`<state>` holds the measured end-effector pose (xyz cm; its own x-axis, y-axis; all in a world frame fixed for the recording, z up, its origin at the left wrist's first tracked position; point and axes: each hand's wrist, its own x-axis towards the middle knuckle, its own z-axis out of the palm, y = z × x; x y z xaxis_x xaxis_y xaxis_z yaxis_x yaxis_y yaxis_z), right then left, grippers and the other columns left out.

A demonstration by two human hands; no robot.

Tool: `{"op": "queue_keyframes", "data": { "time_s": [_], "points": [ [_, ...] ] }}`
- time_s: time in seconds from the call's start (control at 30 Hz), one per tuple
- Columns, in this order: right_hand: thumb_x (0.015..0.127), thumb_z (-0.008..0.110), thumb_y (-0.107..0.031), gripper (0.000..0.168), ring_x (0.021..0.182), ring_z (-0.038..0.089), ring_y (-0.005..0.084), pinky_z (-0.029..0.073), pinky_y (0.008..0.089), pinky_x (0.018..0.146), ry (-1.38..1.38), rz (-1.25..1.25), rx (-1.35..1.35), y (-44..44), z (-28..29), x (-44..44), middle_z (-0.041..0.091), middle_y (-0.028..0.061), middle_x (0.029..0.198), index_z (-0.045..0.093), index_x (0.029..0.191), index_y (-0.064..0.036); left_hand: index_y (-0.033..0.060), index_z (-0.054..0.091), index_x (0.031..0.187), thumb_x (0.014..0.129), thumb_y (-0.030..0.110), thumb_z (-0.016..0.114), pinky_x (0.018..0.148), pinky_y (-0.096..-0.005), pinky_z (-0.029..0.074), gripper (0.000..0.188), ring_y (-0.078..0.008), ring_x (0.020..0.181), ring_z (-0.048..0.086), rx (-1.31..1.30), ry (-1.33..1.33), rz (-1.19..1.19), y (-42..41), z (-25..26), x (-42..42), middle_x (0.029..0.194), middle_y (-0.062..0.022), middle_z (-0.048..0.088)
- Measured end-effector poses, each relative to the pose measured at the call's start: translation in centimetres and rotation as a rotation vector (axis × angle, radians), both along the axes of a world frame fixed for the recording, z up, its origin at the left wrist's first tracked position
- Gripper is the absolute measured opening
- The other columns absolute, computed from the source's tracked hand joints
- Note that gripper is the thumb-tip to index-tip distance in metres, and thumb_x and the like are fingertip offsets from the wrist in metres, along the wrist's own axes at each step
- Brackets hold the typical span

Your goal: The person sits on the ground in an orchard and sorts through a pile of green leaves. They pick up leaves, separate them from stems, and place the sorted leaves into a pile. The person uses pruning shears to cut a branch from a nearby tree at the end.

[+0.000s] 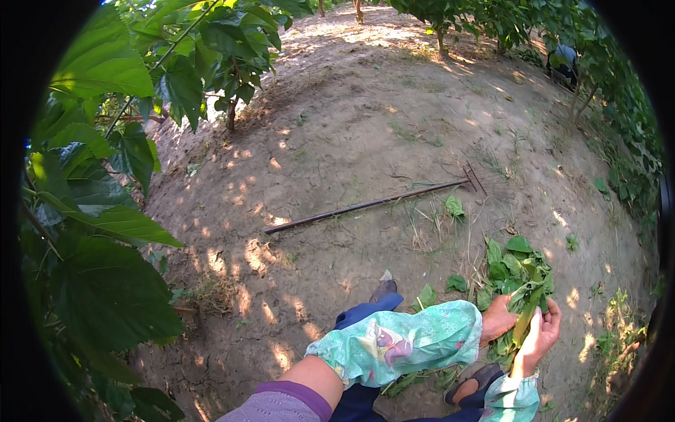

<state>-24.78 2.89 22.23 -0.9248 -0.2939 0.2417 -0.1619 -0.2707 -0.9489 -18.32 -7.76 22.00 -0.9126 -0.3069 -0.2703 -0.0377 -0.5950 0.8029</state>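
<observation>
Low at the right, my left hand [497, 320] is closed around a bunch of broad green leaves [522, 271], some of them limp and folded. On the right side of the same bunch, my right hand [544, 328] holds a long yellowish-green folded leaf [524, 322] against it. Leaves partly hide the fingers of both hands. A teal patterned sleeve cover [401, 340] wraps my left forearm, and a similar cuff [509, 398] shows at my right wrist. More leaves lie beneath and beside my feet.
A long-handled rake [364, 205] lies across the dry soil ahead, its wire tines pointing right. Leafy branches [111, 221] crowd the left side. Loose leaves [454, 206] dot the ground. Another person [564, 60] is among the trees at upper right.
</observation>
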Motion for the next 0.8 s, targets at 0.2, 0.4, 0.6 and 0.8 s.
{"op": "queue_keyframes", "data": {
  "time_s": [0.2, 0.4, 0.6, 0.8],
  "points": [
    [0.097, 0.058, 0.001, 0.01, 0.087, 0.061, 0.0089, 0.05, 0.0253, 0.082, -0.076, 0.161, 0.101, 2.2, 0.3, -2.0, 0.065, 0.0037, 0.097, 0.056, 0.106, -0.002, 0.0038, 0.059, 0.128, 0.083, -0.006, 0.061, 0.082, -0.0306, 0.055, 0.046, -0.0124, 0.091, 0.066, 0.029, 0.082, 0.088, -0.9, -0.5, -0.6, 0.105, -0.0034, 0.07],
    [0.099, 0.062, -0.013, 0.013, 0.065, 0.055, 0.0065, 0.046, 0.0217, 0.059, -0.168, 0.094, -0.015, 5.6, -1.2, -5.6, 0.06, 0.0012, 0.086, 0.055, 0.107, -0.005, 0.0037, 0.062, 0.125, 0.082, -0.004, 0.059, 0.083, -0.0334, 0.055, 0.044, -0.0158, 0.09, 0.067, 0.087, 0.039, 0.118, -1.3, 0.5, -0.2, 0.104, -0.0064, 0.07],
    [0.099, 0.062, -0.015, 0.028, 0.079, 0.065, 0.0128, 0.053, 0.0261, 0.071, -0.31, 0.233, 0.079, 6.3, -1.6, -6.8, 0.067, 0.0063, 0.101, 0.055, 0.122, 0.0, 0.0038, 0.059, 0.13, 0.085, -0.003, 0.062, 0.085, -0.0331, 0.056, 0.045, -0.0159, 0.093, 0.068, 0.094, 0.078, 0.092, -2.4, 0.5, -0.4, 0.108, -0.0061, 0.07],
    [0.095, 0.062, -0.004, 0.033, 0.105, 0.067, 0.0191, 0.052, 0.0333, 0.097, -0.385, 0.385, -0.05, 4.1, 0.1, -4.5, 0.068, 0.0119, 0.117, 0.055, 0.126, 0.005, 0.0022, 0.061, 0.125, 0.087, 0.002, 0.069, 0.084, -0.0332, 0.056, 0.039, -0.0154, 0.093, 0.067, -0.058, 0.007, 0.017, -2.7, 0.3, -0.3, 0.107, -0.0062, 0.071]
  ]
}}
